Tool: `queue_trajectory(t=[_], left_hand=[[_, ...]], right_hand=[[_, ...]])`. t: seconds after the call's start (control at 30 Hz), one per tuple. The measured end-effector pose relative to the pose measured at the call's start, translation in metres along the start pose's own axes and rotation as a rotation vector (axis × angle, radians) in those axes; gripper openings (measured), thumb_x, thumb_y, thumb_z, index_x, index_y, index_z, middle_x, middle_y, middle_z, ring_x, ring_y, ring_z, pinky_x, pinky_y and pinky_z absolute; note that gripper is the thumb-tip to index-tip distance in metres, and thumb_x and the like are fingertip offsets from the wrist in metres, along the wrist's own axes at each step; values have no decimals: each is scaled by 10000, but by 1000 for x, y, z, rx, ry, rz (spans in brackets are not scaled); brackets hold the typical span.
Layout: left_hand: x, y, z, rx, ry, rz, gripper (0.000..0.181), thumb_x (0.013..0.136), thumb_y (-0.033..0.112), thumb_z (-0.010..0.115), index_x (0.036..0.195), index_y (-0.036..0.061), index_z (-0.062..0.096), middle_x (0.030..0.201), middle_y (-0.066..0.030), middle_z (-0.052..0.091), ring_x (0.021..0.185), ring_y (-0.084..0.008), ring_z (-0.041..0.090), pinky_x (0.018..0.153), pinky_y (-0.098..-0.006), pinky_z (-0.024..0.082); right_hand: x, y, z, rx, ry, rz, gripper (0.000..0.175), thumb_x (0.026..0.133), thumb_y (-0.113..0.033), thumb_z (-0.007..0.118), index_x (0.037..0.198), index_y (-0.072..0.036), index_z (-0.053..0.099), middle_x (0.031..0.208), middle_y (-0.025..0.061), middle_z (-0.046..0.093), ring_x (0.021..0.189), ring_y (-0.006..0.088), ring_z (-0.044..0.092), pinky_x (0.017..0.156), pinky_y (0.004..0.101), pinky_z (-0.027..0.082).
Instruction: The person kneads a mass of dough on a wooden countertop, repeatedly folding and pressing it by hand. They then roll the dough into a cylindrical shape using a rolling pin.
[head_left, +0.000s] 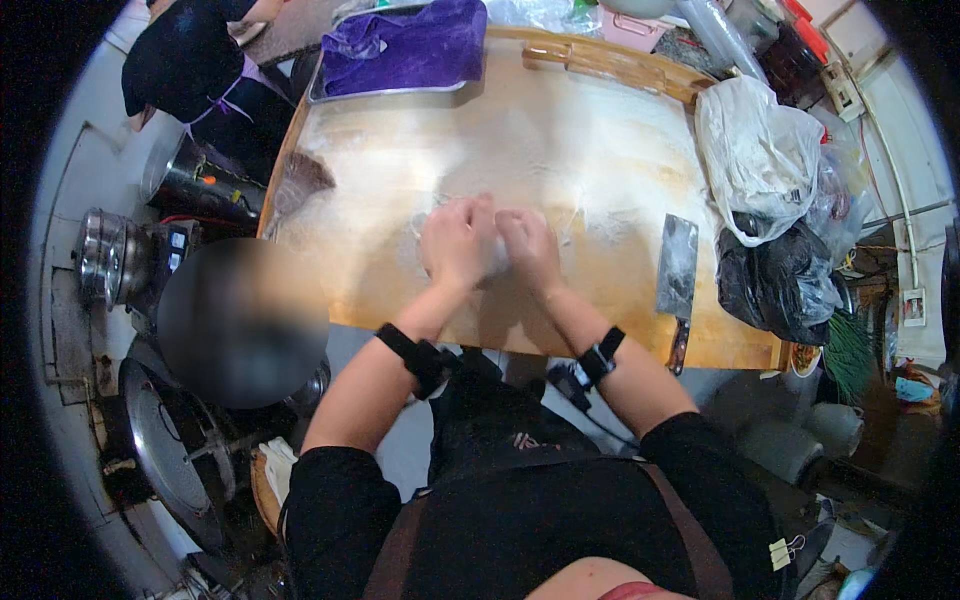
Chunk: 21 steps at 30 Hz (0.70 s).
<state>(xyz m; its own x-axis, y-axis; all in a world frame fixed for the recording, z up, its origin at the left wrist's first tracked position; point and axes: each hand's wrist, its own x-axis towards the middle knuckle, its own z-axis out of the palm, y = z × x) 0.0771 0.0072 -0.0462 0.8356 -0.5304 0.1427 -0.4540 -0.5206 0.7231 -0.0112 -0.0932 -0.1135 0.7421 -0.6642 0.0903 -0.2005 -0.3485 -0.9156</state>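
On a floured wooden work board (375, 255), my two hands are close together near the middle. My left hand (457, 244) has its fingers bent down towards the board. Beside it, my right hand (530, 247) is curled, its fingertips close to the left thumb. Both are somewhat blurred, and whatever lies under or between them is hidden. Flour and small pale scraps surround them. A cleaver (677, 262) with a dark handle lies flat to the right, its handle over the board's near edge.
A tray with a purple cloth (420, 49) stands at the far left of the board. Wooden rolling pins (615, 69) lie along the far edge. White (757, 150) and black plastic bags (776, 277) crowd the right edge. Another person (202, 67) stands at the upper left.
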Motion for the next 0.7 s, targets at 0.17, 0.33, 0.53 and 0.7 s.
queue_trajectory(t=[0.17, 0.33, 0.53, 0.7], left_hand=[[-81, -24, 80, 50, 364, 26, 206, 900, 231, 582, 891, 71, 713, 982, -138, 700, 907, -363, 629, 844, -475, 469], [-61, -24, 84, 145, 240, -39, 142, 831, 193, 615, 880, 123, 729, 949, -94, 719, 899, -313, 645, 821, -441, 475], [-5, -30, 95, 133, 212, -83, 190, 825, 281, 620, 806, 131, 735, 857, -91, 718, 834, -321, 653, 791, -453, 479], [20, -27, 108, 117, 136, -236, 392, 917, 424, 526, 874, 107, 752, 913, -142, 724, 881, -377, 660, 827, -486, 477]], right_hand=[[-74, 40, 7, -208, 220, -155, 427, 961, -301, 525, 1190, 50, 606, 1350, 255, 565, 1309, 445, 470, 1140, 496, 318], [-37, 35, -20, -330, 48, -321, 308, 926, -228, 535, 1086, 18, 628, 1234, 236, 601, 1222, 428, 517, 1096, 509, 349], [27, 37, -17, -320, 58, -337, 194, 901, -229, 551, 857, -67, 647, 847, 171, 624, 869, 386, 584, 787, 520, 450], [62, 53, -14, -494, 9, -196, 291, 947, -274, 511, 859, -36, 654, 828, 203, 635, 839, 409, 595, 739, 498, 464]])
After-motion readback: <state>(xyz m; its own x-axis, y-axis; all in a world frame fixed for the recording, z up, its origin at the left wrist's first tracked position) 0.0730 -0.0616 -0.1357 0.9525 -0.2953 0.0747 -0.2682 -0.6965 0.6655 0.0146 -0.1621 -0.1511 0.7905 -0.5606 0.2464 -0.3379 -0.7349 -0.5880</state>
